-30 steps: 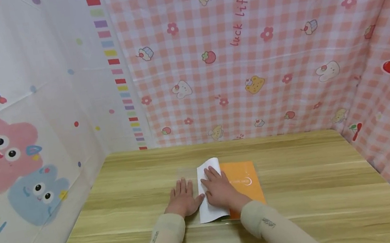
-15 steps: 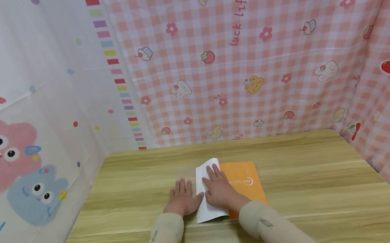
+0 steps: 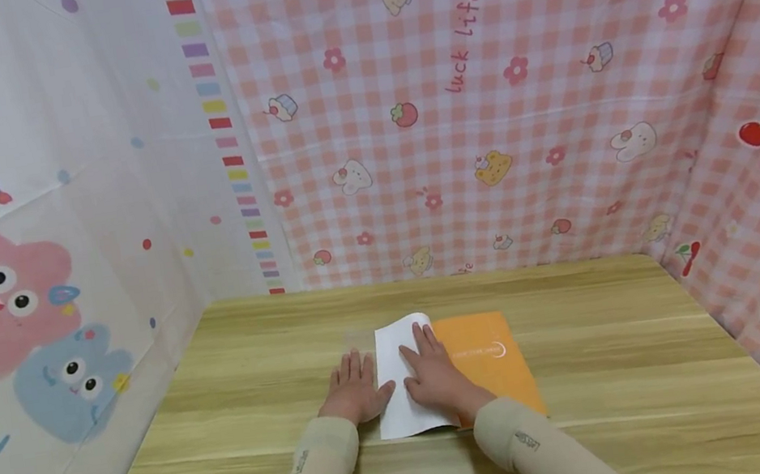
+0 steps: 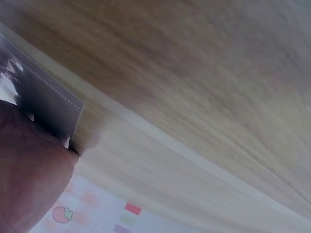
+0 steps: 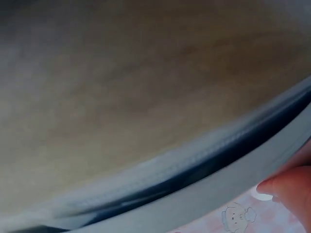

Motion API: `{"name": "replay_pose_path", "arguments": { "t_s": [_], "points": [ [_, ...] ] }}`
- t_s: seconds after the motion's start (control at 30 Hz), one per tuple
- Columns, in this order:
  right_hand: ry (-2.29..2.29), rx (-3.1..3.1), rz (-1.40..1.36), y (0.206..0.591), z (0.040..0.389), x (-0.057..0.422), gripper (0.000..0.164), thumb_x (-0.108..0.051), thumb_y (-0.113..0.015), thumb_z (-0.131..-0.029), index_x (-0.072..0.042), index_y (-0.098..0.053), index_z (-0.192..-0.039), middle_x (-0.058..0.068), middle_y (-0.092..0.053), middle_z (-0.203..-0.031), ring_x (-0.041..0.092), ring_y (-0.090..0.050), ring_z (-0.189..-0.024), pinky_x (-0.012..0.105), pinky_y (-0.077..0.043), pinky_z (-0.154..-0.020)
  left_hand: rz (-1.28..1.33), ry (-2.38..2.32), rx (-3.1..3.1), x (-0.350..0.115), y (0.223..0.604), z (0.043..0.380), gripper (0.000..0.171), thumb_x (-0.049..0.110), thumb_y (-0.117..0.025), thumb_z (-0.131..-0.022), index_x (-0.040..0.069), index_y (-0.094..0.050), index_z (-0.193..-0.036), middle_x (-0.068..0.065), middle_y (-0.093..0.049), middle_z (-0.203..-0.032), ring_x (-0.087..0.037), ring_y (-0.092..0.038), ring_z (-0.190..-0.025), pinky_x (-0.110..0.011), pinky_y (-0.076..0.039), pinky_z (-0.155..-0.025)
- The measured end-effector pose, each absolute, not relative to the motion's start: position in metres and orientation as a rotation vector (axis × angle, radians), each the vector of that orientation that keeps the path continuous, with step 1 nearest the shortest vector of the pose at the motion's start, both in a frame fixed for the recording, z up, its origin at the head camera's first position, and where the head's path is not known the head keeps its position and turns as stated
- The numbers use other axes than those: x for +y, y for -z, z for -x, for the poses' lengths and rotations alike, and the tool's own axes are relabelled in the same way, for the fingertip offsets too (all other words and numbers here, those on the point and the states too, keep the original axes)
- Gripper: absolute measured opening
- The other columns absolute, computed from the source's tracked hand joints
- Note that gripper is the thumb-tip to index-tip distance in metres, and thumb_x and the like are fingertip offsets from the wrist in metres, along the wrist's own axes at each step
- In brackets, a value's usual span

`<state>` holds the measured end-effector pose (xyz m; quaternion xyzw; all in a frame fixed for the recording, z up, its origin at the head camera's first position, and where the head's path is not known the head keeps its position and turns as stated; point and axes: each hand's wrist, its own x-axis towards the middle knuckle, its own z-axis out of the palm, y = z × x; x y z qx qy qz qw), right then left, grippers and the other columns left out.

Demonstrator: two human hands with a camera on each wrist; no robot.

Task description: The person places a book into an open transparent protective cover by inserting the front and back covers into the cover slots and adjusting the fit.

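Observation:
A thin orange booklet (image 3: 491, 368) with small white print lies in the middle of the wooden table. A white sheet (image 3: 401, 414) lies folded over its left part, with a curved near edge. My left hand (image 3: 355, 392) rests flat to the left, its thumb touching the sheet's left edge. My right hand (image 3: 439, 374) lies on the sheet with its fingers spread and pointing away from me. In the left wrist view, a shiny see-through plastic cover (image 4: 51, 99) shows under the left hand. The right wrist view catches my right thumb (image 5: 291, 191) beside the sheet's raised edge (image 5: 209, 196).
The wooden table (image 3: 627, 364) stretches to both sides. A pink checked cloth (image 3: 481, 123) hangs behind it, and a white cloth with cartoon figures (image 3: 59, 260) hangs at the left.
My right hand has shifted slightly to the right. More of the orange booklet shows, its right edge farther right, and the white sheet's left edge has moved left. The left hand stays nearly still.

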<state>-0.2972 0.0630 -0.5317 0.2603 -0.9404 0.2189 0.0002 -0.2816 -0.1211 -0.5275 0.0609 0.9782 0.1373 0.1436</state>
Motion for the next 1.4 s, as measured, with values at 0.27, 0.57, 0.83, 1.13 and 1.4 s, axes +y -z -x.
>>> {"name": "replay_pose_path", "arguments": {
  "t_s": [0.27,0.57,0.83,1.13,1.4],
  "points": [
    [-0.669,-2.979,-0.857,0.526,0.292,0.062,0.059,-0.024,-0.060,-0.093,0.005,-0.047,-0.143,0.034,-0.011,-0.158,0.048,-0.005,-0.147,0.061,-0.018,-0.114,-0.198,-0.424,2.865,-0.126,0.556,0.295,0.083,0.061,-0.037,-0.100,0.004,-0.021,-0.158,-0.022,-0.008,-0.163,-0.037,-0.003,-0.150,-0.054,-0.007,-0.118],
    [-0.544,-3.029,-0.923,0.527,0.288,0.079,0.076,-0.049,-0.061,-0.095,-0.004,-0.039,-0.152,0.032,-0.008,-0.159,0.051,-0.010,-0.145,0.061,-0.019,-0.114,-0.171,-0.411,2.827,-0.122,0.537,0.285,0.078,0.054,-0.037,-0.102,0.003,-0.018,-0.158,-0.020,-0.006,-0.164,-0.035,0.000,-0.151,-0.051,-0.004,-0.119],
    [-0.246,-3.098,-0.791,0.533,0.282,0.062,0.079,-0.053,-0.051,-0.098,0.000,-0.032,-0.153,0.033,-0.010,-0.158,0.049,-0.008,-0.146,0.058,-0.015,-0.116,-0.191,-0.430,2.841,-0.119,0.517,0.271,0.084,0.059,-0.039,-0.100,0.000,-0.021,-0.156,-0.024,-0.010,-0.162,-0.037,-0.005,-0.150,-0.052,-0.007,-0.119],
    [-0.345,-3.147,-0.730,0.522,0.277,0.066,0.081,-0.055,-0.057,-0.095,-0.005,-0.034,-0.154,0.031,-0.011,-0.160,0.048,-0.014,-0.146,0.055,-0.018,-0.117,-0.181,-0.430,2.836,-0.117,0.522,0.272,0.080,0.052,-0.041,-0.101,-0.001,-0.017,-0.157,-0.024,-0.006,-0.163,-0.038,-0.001,-0.150,-0.052,-0.003,-0.119],
    [-0.233,-3.188,-0.735,0.531,0.273,0.069,0.090,-0.069,-0.046,-0.093,-0.010,-0.025,-0.158,0.026,-0.005,-0.162,0.047,-0.011,-0.147,0.057,-0.017,-0.116,-0.172,-0.510,2.849,-0.122,0.541,0.282,0.075,0.049,-0.035,-0.103,0.002,-0.015,-0.158,-0.023,-0.001,-0.163,-0.037,0.004,-0.150,-0.052,0.001,-0.119]
  ]
}}
